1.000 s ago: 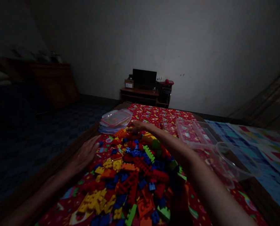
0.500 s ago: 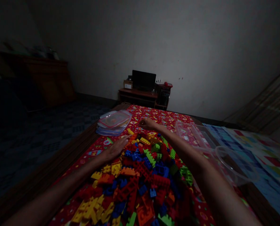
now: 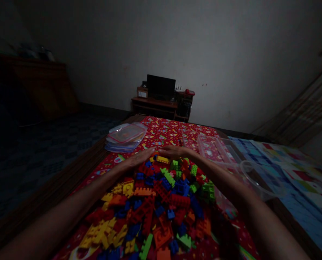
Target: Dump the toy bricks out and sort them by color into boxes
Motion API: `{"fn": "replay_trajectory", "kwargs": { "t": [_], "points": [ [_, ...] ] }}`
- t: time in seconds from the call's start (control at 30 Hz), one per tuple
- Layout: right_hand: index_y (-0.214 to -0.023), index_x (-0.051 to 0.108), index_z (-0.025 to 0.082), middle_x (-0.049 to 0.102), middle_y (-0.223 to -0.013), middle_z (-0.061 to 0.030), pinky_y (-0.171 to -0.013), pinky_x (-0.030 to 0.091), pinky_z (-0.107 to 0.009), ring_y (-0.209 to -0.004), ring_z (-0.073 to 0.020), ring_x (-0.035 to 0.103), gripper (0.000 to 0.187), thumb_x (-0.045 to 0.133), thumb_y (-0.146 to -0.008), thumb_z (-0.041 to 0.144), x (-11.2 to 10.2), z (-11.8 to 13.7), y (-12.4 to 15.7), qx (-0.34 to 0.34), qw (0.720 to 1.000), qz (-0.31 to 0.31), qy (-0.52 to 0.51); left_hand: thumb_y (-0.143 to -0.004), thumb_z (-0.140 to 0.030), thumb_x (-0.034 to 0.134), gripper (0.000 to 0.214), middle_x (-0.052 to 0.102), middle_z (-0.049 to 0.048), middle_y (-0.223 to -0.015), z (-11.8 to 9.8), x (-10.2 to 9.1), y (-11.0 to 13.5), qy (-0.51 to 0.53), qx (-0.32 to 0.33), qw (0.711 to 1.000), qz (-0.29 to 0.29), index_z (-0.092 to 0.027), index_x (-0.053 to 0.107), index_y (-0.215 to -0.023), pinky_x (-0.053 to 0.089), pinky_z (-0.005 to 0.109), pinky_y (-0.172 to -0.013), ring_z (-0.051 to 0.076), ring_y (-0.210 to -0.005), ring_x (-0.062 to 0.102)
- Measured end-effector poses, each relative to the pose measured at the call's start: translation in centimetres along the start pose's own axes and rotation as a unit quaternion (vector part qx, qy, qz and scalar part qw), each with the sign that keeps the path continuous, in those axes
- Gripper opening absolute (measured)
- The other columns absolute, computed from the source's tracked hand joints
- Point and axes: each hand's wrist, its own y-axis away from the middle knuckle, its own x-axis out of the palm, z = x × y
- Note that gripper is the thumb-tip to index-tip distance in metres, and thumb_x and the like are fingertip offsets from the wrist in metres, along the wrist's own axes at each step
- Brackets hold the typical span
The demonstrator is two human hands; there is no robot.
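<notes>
A wide heap of toy building bricks [image 3: 161, 202] in red, blue, yellow, green and orange lies on a red patterned cloth [image 3: 166, 131]. My left hand [image 3: 142, 158] rests along the far left edge of the heap with its fingers stretched out. From the other side my right hand [image 3: 174, 152] curves around the far end, fingers extended toward the left fingertips. Just in front of both hands lies a yellow brick [image 3: 163, 159]. Neither hand grips a brick that I can see; the undersides of the palms are hidden.
Flat clear lids [image 3: 126, 138] are stacked at the table's left edge. Clear plastic boxes [image 3: 217, 150] and a round clear tub [image 3: 261, 182] stand on the right. Past the table are a desk [image 3: 154, 103] with a monitor [image 3: 161, 86] and, to the right, a bed [image 3: 293, 166].
My right hand has come down from beyond the heap to its far edge. My left hand has slid forward, and the fingertips are now close together. The far bricks sit more gathered.
</notes>
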Motion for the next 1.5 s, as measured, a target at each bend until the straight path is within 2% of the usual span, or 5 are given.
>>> {"fn": "replay_trajectory", "kwargs": {
  "t": [0.23,0.43,0.73,1.03,1.5],
  "points": [
    [-0.135,0.053,0.02,0.064,-0.125,-0.0105,-0.096,0.046,-0.038,-0.113,-0.023,0.061,0.045,0.043,-0.098,0.043,0.1,4.1,6.5,-0.052,0.996,-0.064,0.018,-0.082,-0.079,0.022,0.087,0.041,0.0058,-0.151,-4.9,-2.4,1.2,0.02,0.009,0.996,0.083,-0.021,0.043,-0.144,0.03,0.039,-0.114,0.027,-0.139,0.036],
    [-0.148,0.034,0.023,0.045,-0.146,-0.0138,-0.106,0.038,-0.045,-0.132,-0.0258,0.044,0.059,0.048,-0.095,0.045,1.9,6.7,12.6,-0.073,0.983,-0.136,0.1,-0.094,-0.064,0.018,0.076,0.029,0.0103,-0.157,-7.4,-4.5,7.4,-0.1,0.023,0.995,0.005,-0.015,0.031,-0.15,0.02,0.048,-0.117,0.031,-0.142,0.029],
    [-0.152,0.02,0.033,-0.013,-0.16,-0.0131,-0.106,0.03,-0.059,-0.144,-0.0414,0.009,0.093,0.074,-0.076,0.04,8.5,6.1,13.4,-0.083,0.954,-0.068,0.281,-0.084,-0.04,0.065,0.065,0.044,-0.0061,-0.15,-14.3,2.1,20.1,-0.283,0.341,0.878,0.179,-0.04,0.039,-0.143,0.014,0.044,-0.121,0.022,-0.143,0.028],
    [-0.148,0.034,0.032,0.026,-0.154,-0.0156,-0.099,0.042,-0.047,-0.132,-0.0341,0.041,0.063,0.057,-0.089,0.033,6.0,3.9,8.8,0.006,0.946,-0.161,0.282,-0.086,-0.03,0.06,0.037,0.046,0.0035,-0.148,-8.7,2.7,11.9,-0.361,0.29,0.883,0.073,-0.03,0.06,-0.123,-0.003,0.062,-0.116,0.032,-0.144,0.021],
    [-0.138,0.044,0.013,0.068,-0.112,-0.0157,-0.087,0.046,-0.035,-0.104,-0.0259,0.063,0.051,0.041,-0.097,0.043,3.5,-2.0,11.7,0.182,0.948,-0.224,0.132,-0.089,-0.05,0.047,0.051,0.05,0.0127,-0.143,-6.3,-0.3,1.9,-0.209,0.125,0.969,0.031,-0.02,0.059,-0.129,0.036,0.045,-0.109,0.028,-0.132,0.046]
  ]
}}
